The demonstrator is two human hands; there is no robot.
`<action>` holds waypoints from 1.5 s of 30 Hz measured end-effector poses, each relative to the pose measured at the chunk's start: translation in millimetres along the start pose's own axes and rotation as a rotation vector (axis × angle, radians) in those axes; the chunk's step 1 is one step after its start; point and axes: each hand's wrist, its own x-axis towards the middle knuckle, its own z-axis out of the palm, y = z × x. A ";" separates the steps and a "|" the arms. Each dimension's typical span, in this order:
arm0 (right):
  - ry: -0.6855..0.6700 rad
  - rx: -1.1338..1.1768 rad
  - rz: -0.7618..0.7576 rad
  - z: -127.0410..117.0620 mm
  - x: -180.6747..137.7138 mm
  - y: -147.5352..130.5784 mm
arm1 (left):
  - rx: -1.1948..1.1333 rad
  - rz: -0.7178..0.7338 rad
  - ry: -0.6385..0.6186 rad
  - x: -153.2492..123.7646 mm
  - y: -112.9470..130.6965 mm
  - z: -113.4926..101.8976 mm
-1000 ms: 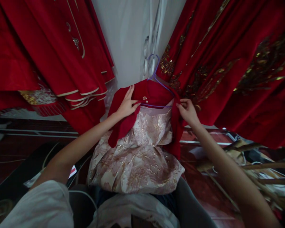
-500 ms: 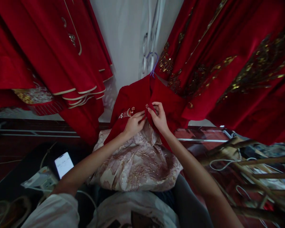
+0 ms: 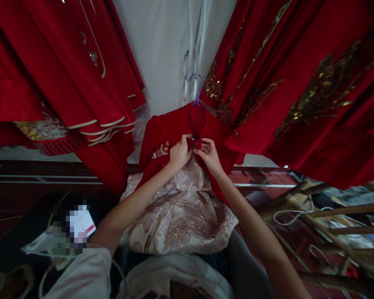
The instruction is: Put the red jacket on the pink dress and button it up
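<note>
A small red jacket [image 3: 171, 128] hangs on a purple hanger [image 3: 195, 87] over a pink and gold brocade dress [image 3: 177, 211]. My left hand [image 3: 179, 153] pinches the jacket's left front edge near a small clasp. My right hand [image 3: 209, 155] pinches the right front edge beside it. Both hands meet at the middle of the jacket, fingers closed on the red cloth. A beaded tassel ornament [image 3: 161, 151] hangs on the jacket's left front.
Long red robes with cream trim [image 3: 90, 83] hang at the left, red gowns with gold embroidery [image 3: 299, 83] at the right. A white wall [image 3: 162, 50] lies between them. A phone [image 3: 79, 222] rests at the lower left. Wooden sticks and cables [image 3: 324, 211] lie at the right.
The jacket's two front edges were apart a second ago, showing the dress. My hands have drawn them together at the middle and stay pinched there.
</note>
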 end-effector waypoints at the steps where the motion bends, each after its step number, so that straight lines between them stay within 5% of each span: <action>1: -0.006 -0.009 -0.007 -1.3 -0.9 1.8 | 0.030 0.022 0.008 1.6 -1.1 -0.2; 6: -0.021 -0.098 -0.043 -7.8 -0.6 12.2 | 0.041 0.180 0.118 -7.0 -14.8 0.8; 12: -0.060 -0.111 -0.028 0.2 5.0 21.2 | -0.174 0.195 0.143 -28.2 -24.2 3.0; 22: -0.061 -0.066 -0.072 8.4 9.1 10.7 | -0.523 -0.058 0.089 -17.8 -30.4 19.3; 34: -0.008 -0.304 -0.253 9.7 13.3 -0.3 | -0.420 0.150 -0.129 -2.0 -28.0 -10.0; 45: 0.015 -0.312 -0.264 6.3 10.1 -5.5 | -0.403 0.223 -0.099 11.7 -16.0 -21.4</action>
